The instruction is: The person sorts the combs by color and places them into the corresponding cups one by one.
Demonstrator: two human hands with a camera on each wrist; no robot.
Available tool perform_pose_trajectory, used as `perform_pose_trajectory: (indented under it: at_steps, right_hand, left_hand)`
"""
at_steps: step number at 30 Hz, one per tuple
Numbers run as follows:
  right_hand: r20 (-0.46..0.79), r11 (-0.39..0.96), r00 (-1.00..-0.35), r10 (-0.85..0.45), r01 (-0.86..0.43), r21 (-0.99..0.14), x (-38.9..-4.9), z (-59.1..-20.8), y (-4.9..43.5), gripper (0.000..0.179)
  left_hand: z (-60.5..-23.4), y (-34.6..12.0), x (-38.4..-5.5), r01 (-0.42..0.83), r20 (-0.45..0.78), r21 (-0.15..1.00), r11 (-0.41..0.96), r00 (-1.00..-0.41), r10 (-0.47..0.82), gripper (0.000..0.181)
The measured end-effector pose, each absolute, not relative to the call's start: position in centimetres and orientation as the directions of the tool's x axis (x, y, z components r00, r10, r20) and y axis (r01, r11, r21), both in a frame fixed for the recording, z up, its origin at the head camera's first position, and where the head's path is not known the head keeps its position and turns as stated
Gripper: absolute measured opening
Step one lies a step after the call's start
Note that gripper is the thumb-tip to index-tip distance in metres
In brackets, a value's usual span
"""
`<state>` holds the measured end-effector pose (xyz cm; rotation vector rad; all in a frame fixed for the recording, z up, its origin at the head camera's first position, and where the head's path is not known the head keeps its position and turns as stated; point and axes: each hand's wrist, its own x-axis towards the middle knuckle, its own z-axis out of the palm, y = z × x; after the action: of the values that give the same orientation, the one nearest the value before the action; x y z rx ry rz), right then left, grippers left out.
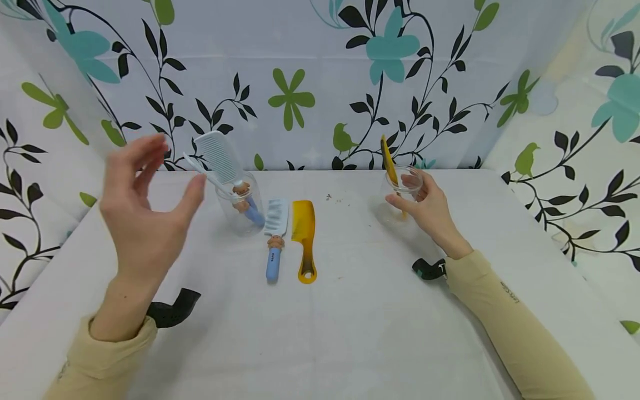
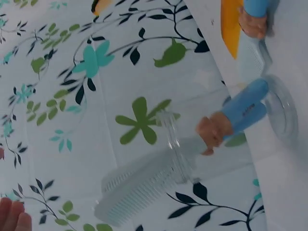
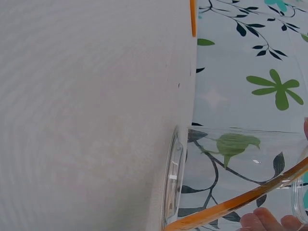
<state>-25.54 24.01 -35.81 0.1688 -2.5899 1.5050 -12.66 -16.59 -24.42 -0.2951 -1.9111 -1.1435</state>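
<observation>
My left hand is raised, thumb and fingers apart and holding nothing, just left of a clear glass jar. Two light blue combs with doll-like figures on their handles lean in that jar, teeth up; the left wrist view shows their blue handles through the glass. My right hand grips a second clear jar, thumb on the near side and fingers behind. A yellow-brown comb slants inside it, also seen through the glass in the right wrist view.
Between the jars a light blue comb and an amber comb lie side by side on the white table. Small dark specks lie near the back edge. A leaf-patterned curtain hangs behind. Black straps stick out at both wrists.
</observation>
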Motion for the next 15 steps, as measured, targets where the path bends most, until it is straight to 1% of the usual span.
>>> perform_pose_trajectory:
  at_steps: [1,2,4,7,9,12,15]
  right_hand:
    - [0.177,0.492,-0.984,-0.025,-0.166,-0.854,-25.5,-35.8,24.0,0.089]
    - [0.175,0.491,-0.984,-0.025,-0.165,-0.856,-25.6,-35.8,24.0,0.089]
    - [0.171,0.49,-0.985,-0.027,-0.162,-0.857,-25.5,-35.9,23.9,0.088]
    - [0.173,0.488,-0.984,-0.037,-0.169,-0.856,-25.3,-35.9,23.9,0.087]
    - [0.178,0.488,-0.983,-0.039,-0.174,-0.855,-25.3,-35.9,24.0,0.087]
    - [0.183,0.487,-0.983,-0.035,-0.176,-0.855,-25.3,-35.9,24.0,0.088]
    - [0.187,0.493,-0.982,-0.036,-0.181,-0.851,-25.3,-35.7,24.1,0.089]
  left_hand:
    - [-24.5,-16.0,-12.4,0.591,0.783,0.565,0.576,-0.604,-0.148,0.052]
    - [-24.6,-15.5,-12.3,0.596,0.777,0.539,0.596,-0.625,-0.077,0.05]
    - [-24.8,-14.5,-12.1,0.578,0.718,0.505,0.641,-0.693,0.059,0.047]
    - [-25.3,-13.2,-12.6,0.517,0.553,0.488,0.703,-0.806,0.208,0.04]
    - [-25.5,-12.2,-13.2,0.475,0.43,0.483,0.736,-0.861,0.273,0.039]
    - [-25.7,-11.0,-14.3,0.439,0.295,0.466,0.768,-0.896,0.333,0.04]
    - [-25.8,-10.0,-15.2,0.417,0.222,0.443,0.794,-0.909,0.354,0.041]
